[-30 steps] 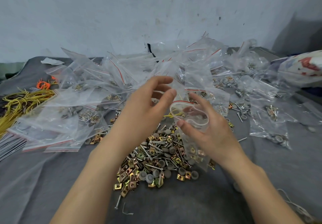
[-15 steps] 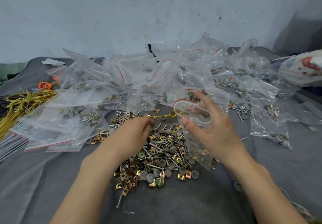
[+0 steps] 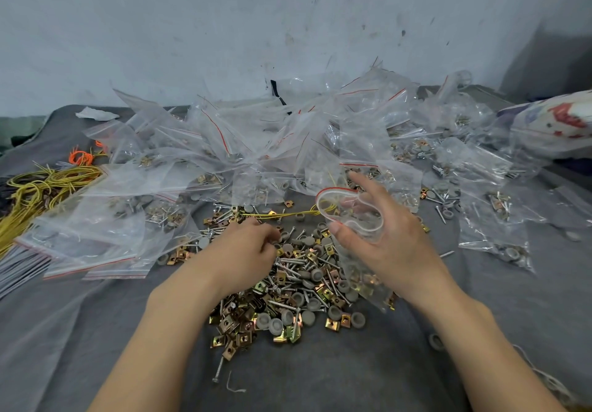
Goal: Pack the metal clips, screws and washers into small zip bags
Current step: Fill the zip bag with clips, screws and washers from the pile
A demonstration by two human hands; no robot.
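A loose pile of brass metal clips, screws and grey washers [image 3: 298, 296] lies on the grey cloth in front of me. My right hand [image 3: 384, 242] holds a small clear zip bag [image 3: 352, 216] above the pile's right side. Thumb and fingers keep its red-lined mouth spread open, and some hardware sits in its hanging bottom. My left hand [image 3: 246, 254] rests low on the pile's far left part, fingers curled down among the pieces. What its fingertips pinch is hidden.
A big heap of filled zip bags [image 3: 256, 155] covers the far side of the cloth. Yellow and orange wires [image 3: 38, 194] lie at the left. A printed sack [image 3: 557, 123] sits at the right edge. Stray screws and a washer [image 3: 435, 341] lie near me.
My left hand dropped from the bag's mouth down onto the pile and curled into the pieces. My right hand kept the open bag almost still.
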